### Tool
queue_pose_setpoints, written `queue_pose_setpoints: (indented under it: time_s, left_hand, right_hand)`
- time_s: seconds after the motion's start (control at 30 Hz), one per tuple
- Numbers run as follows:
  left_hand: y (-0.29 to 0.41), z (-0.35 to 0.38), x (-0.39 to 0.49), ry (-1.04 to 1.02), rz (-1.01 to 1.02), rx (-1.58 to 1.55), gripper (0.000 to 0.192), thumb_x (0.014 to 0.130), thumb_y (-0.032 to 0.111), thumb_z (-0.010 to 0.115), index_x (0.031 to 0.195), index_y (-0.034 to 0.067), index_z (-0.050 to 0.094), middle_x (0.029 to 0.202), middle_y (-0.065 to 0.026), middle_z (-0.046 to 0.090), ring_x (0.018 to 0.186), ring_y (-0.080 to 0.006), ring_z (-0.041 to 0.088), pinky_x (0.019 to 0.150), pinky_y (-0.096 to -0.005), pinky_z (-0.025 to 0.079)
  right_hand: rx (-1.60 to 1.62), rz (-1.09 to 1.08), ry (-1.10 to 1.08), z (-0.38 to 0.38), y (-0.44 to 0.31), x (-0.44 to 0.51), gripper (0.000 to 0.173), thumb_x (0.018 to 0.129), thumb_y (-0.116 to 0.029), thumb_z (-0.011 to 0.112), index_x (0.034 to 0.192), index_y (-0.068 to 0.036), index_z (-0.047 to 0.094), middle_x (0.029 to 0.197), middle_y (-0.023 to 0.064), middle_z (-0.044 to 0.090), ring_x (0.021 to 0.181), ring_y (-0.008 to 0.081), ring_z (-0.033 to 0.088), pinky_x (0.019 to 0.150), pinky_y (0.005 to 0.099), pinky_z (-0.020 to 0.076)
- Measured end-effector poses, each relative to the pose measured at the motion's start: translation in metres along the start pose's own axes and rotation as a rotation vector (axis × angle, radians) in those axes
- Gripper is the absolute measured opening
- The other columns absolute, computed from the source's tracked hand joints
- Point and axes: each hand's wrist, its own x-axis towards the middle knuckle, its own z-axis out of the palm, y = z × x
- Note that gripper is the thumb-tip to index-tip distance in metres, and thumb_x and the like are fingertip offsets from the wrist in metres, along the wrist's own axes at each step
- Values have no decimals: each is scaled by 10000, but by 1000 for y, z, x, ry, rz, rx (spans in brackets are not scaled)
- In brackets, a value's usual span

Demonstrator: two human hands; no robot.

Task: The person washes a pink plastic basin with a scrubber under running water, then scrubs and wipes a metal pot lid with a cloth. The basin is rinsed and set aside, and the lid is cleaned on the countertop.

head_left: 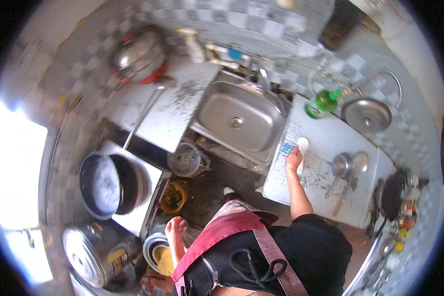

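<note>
On the counter right of the stainless steel sink (236, 118), my right hand (294, 159) reaches down at a white-handled tool (302, 143); whether the fingers grip it I cannot tell. A blue-and-white scrubber or brush head (286, 149) lies just left of that hand. My left hand (175, 226) hangs low at my left side, fingers apart and holding nothing, above a basin with something yellow (163, 259). Beyond my right hand stands a green pump bottle (322, 103). The sink's faucet (262, 77) is at its far rim.
A lidded steamer pot (138, 59) and a long-handled ladle (144, 114) rest on the left counter. Two large pans (100, 185) sit nearer, by a big lidded pot (85, 257). Small metal bowls (342, 165) lie to the right. A bucket (185, 159) stands on the floor.
</note>
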Motion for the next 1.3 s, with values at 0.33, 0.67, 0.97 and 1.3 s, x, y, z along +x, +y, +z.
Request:
queue_pose_setpoints:
  time_s: [0.33,0.67,0.97,1.3]
  left_hand:
    - [-104,-145,-99,359,108,-318,356,1031,362,581,1234,71,610,1200,-84,677,1006,-202,694,758,-339,560]
    - [-218,-266,-189,782,30,-577,257,1047,271,550,1154,54,636,1090,-61,704,882,-158,702,643,-279,554]
    - [-199,-288,-166,879,223,-796,269,1069,284,512,1185,62,611,1139,-66,690,919,-177,695,700,-315,559]
    - [-170,-293,-129,1102,83,-992,256,1046,289,552,1161,74,629,1081,-63,707,859,-165,703,600,-285,547]
  right_hand:
    - [-38,-388,-1256,193,-115,-163,320,1054,-254,551,1128,-3,734,1040,31,730,981,133,641,923,301,487]
    - [-35,-1380,-1618,256,-213,-576,225,999,-151,573,1023,7,731,1048,135,734,1031,251,664,922,351,494]
    - [524,-1319,-2029,277,-313,-966,294,1039,-246,541,1029,15,676,842,149,673,764,192,605,741,328,488]
    - [-37,-1678,-2402,330,-192,-1027,242,949,-167,661,1171,-73,687,1124,184,707,1077,351,671,937,407,514]
